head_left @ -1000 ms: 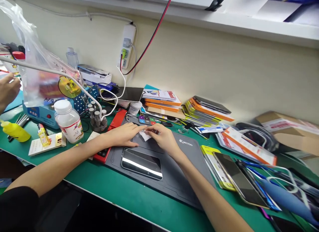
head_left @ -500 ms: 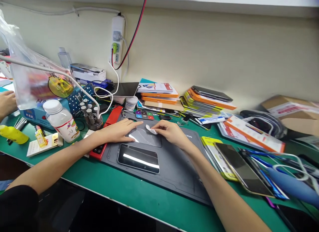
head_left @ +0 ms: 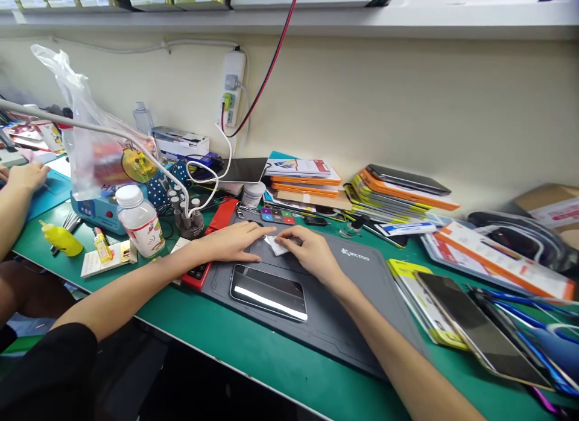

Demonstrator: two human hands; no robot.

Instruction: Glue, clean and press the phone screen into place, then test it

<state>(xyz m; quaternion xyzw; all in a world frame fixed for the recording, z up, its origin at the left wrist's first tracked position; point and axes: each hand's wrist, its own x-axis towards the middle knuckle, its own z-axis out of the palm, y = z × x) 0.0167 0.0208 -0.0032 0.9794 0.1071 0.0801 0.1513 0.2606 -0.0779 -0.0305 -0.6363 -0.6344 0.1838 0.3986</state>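
Observation:
My left hand (head_left: 235, 241) lies flat on the grey mat (head_left: 362, 306), fingers stretched out, thumb apart. Between the thumb and fingers of my right hand (head_left: 312, 252) is a folded white wipe (head_left: 275, 246), pinched and pressed low over the mat beside my left fingertips. A clear sheet under the wipe is mostly hidden by my hands. Closer to me, a phone (head_left: 269, 293) rests face up with a bright strip of light reflected in its dark screen. Neither hand touches the phone.
A red device (head_left: 195, 277), a screwdriver stand (head_left: 187, 222) and a white-capped bottle (head_left: 141, 222) stand left. Right are yellow packs (head_left: 420, 306) and a large phone (head_left: 479, 324). Stacked orange packages (head_left: 307, 183) line the wall. Another person's hand (head_left: 27, 177) is far left.
My right hand has moved the wipe leftward, closer to my left fingertips, and the wipe shows larger. My left hand stays flat. The camera view has shifted, revealing more of the shelf above.

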